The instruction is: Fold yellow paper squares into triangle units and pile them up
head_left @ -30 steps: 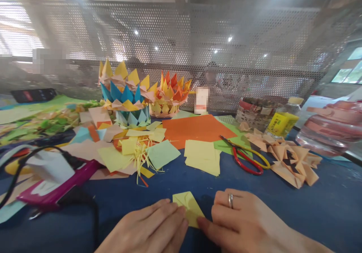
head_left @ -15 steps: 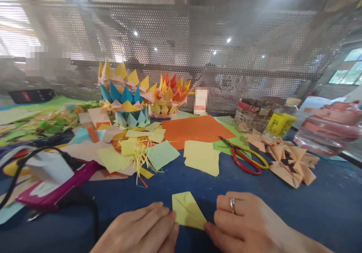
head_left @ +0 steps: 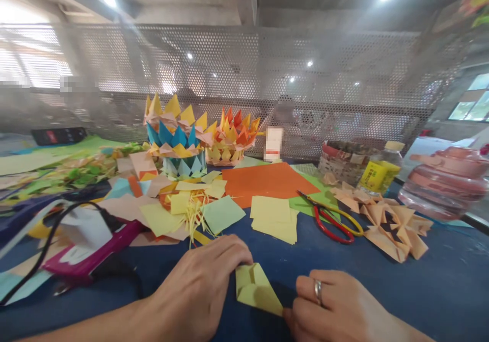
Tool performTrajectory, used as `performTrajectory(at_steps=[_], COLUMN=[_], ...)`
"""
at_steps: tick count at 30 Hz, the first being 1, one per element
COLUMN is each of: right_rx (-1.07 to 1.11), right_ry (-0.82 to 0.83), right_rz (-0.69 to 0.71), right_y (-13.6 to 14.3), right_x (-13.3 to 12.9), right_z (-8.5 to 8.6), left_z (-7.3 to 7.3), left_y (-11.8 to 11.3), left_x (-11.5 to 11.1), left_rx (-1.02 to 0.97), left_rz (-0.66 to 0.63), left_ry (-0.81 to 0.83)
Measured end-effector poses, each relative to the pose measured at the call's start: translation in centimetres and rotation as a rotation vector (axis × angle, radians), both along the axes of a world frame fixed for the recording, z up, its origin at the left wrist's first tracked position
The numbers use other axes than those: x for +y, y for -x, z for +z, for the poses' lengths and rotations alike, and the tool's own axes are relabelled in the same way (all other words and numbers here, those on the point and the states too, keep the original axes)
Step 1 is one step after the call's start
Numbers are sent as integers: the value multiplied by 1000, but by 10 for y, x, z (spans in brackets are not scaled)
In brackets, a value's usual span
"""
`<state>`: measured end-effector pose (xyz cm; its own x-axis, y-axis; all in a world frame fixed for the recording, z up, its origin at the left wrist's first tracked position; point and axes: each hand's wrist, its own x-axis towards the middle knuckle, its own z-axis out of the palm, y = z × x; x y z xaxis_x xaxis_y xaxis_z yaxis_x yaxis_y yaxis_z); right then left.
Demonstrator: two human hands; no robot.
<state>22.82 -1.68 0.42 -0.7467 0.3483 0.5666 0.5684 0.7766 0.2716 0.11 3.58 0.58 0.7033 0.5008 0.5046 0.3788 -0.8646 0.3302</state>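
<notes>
A small folded yellow paper [head_left: 257, 290] lies on the blue table between my hands, with crease lines and a flap on its left part. My left hand [head_left: 208, 275] arches over its upper left corner, fingers bent together and the fingertips on the top edge. At the lower right corner, my right hand [head_left: 330, 301], wearing a ring, pinches the paper's tip between thumb and finger. Beyond the paper sits a stack of yellow paper squares [head_left: 274, 217]. To its right lie scissors [head_left: 336, 222] with red and yellow handles.
Folded paper crowns [head_left: 179, 151] stand at the back left, near an orange sheet [head_left: 263, 179]. Paper scraps and a purple power strip [head_left: 93, 255] with cables lie left. Peach folded paper pieces [head_left: 397, 230], a yellow-labelled bottle [head_left: 382, 171] and a pink jug [head_left: 445, 184] stand right.
My left hand has moved up from the paper's left edge to its upper left corner. A flap at the paper's left now looks raised. My right hand keeps hold of the right corner.
</notes>
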Motion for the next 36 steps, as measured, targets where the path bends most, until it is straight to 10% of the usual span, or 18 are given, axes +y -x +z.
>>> performTrajectory(at_steps=[9,22,29,36], right_rx=[-31,-190,-180,157], right_ry=[-80,32,60,3], right_rz=[-11,-136,-139,-222], right_y=[-5,-2,-1,4], right_x=[1,-17,-16,-13], right_z=[-8,22,24,23], left_z=[-8,9,10,8], left_y=[-8,-11,-8,-5], left_x=[7,5,6,4], left_rx=[-13,-63,-102,-124], left_rz=[-24,-105,-396,-145], left_ry=[197,587,334,-362])
